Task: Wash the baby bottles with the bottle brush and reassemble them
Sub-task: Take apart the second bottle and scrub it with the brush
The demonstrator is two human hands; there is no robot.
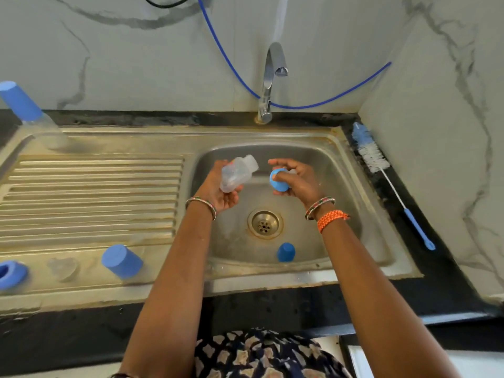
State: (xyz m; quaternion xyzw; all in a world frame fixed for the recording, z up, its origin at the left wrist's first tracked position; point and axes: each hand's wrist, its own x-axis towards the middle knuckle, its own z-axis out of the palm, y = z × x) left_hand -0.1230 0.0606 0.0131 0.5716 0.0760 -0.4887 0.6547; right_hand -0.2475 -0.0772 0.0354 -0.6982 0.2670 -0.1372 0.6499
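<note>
Both forearms stretched forward, wrists bent slightly inward. Left hand [221, 190] palm up, fingers curled around a clear bottle body [237, 171]. Right hand [296, 181] gripping a blue collar ring [278, 180], thumb over it.

Clear baby bottle body [237, 173], uncapped, tilted with its open neck up and to the right, gripped by left hand [221, 190] above sink basin [341, 186]. Blue screw ring [279, 180] with a pale teat, pinched in right hand [296, 181] just beside the bottle. Small blue cap [286, 252] standing inside the basin near its front wall. Larger blue cap [122, 261], clear teat [63, 268] and blue ring [12, 274] lying apart on the drainboard's front edge. Assembled bottle with blue cap [20, 100] upright at far left. Bottle brush [387, 181], white-and-blue bristles, blue handle, lying on the dark counter right of the sink.
</note>
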